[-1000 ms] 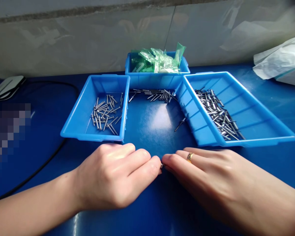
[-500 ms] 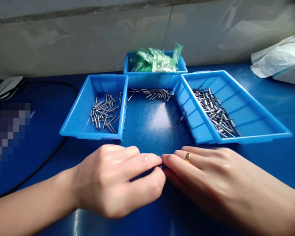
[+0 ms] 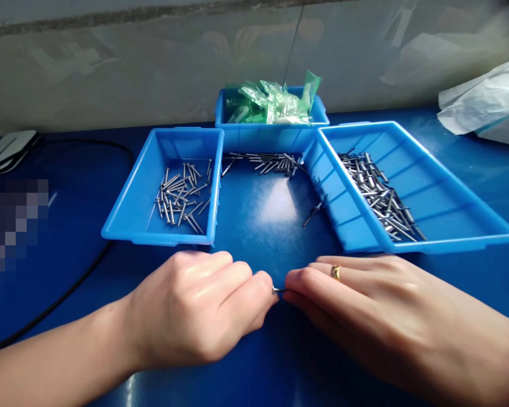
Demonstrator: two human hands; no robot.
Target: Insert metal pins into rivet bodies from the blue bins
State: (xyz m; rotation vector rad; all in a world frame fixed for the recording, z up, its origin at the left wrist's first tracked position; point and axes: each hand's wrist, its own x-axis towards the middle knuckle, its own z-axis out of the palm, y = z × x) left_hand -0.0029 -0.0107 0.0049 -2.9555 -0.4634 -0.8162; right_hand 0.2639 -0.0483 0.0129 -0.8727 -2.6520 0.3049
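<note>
Between my two hands shows a short stretch of a thin metal pin (image 3: 279, 290), its ends hidden in my fingers. My left hand (image 3: 207, 308) is closed, thumb and forefinger pinching the pin's left end. The other end sits in the closed fingertips of my right hand (image 3: 356, 305), which wears a gold ring. Beyond the hands, a loose blind rivet (image 3: 313, 213) lies on the blue table, and several more rivets (image 3: 275, 163) are heaped farther back between the bins.
A left blue bin (image 3: 125, 195) holds screws (image 3: 180, 195); a right blue bin (image 3: 453, 195) holds blind rivets (image 3: 382, 195). Green plastic packets (image 3: 275, 102) fill a back bin (image 3: 271, 134). A black cable (image 3: 80, 280) runs along the left; white plastic (image 3: 479, 99) lies far right.
My fingertips have moved slightly apart, and the thin metal pin now shows between them. My left forefinger and thumb have drawn together. The view has shifted slightly.
</note>
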